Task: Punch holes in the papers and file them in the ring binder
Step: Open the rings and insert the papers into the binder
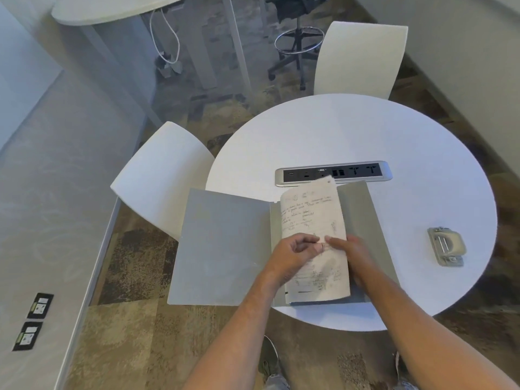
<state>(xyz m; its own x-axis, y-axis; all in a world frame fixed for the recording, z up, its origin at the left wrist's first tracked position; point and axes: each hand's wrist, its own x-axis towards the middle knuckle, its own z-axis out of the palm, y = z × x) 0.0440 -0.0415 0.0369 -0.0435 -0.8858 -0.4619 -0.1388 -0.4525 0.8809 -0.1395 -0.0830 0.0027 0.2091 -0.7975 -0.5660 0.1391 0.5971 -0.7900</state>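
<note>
Over the open binder (225, 246) on the counter (365, 136), both hands meet at the papers' (312, 218) middle, long axis running away from the person, left hand (292, 256) fingers pinched together, right hand (351, 249) fingers flat on the sheet.

You stand in an office: a round white surface (365, 130) with a built-in socket strip (333, 173), white chairs (360, 57), carpet tiles (135, 319).

The table (365, 130) is smooth matt white. The binder (222, 243) covers look matt grey plastic, the papers (312, 215) thin handwritten sheets, the hole punch (446, 246) dull grey metal.
</note>
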